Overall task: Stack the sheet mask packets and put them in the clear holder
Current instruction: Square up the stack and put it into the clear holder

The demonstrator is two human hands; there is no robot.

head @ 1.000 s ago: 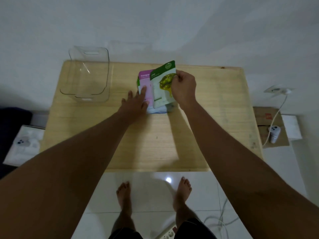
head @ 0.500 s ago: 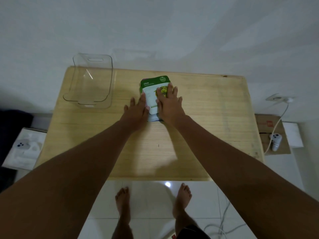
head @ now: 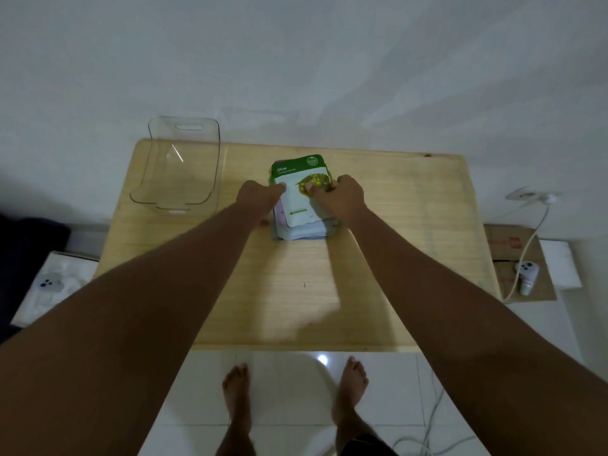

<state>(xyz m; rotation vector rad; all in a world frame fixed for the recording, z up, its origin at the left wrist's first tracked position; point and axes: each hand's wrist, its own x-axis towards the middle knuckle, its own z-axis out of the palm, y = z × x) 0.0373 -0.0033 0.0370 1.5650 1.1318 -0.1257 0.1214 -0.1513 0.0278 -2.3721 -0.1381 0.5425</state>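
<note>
A stack of sheet mask packets (head: 301, 222) lies near the middle of the wooden table (head: 296, 291), a green and white "Olive" packet (head: 296, 179) on top. My left hand (head: 258, 195) grips the stack's left side, thumb on the top packet. My right hand (head: 342, 195) grips the right side, thumb over the olive picture. Pale blue and pink packets show under the top one. The clear holder (head: 179, 166) stands empty at the table's far left corner, apart from the stack.
A white wall runs behind the table. A cardboard box (head: 519, 264) with a white controller and cable sits on the floor at the right. Another white controller (head: 49, 284) lies on the left. My bare feet stand on white tiles below the front edge.
The right hand laid the green packet flat on the stack. Both hands then went from pressing flat on top to curling around the stack's two sides.
</note>
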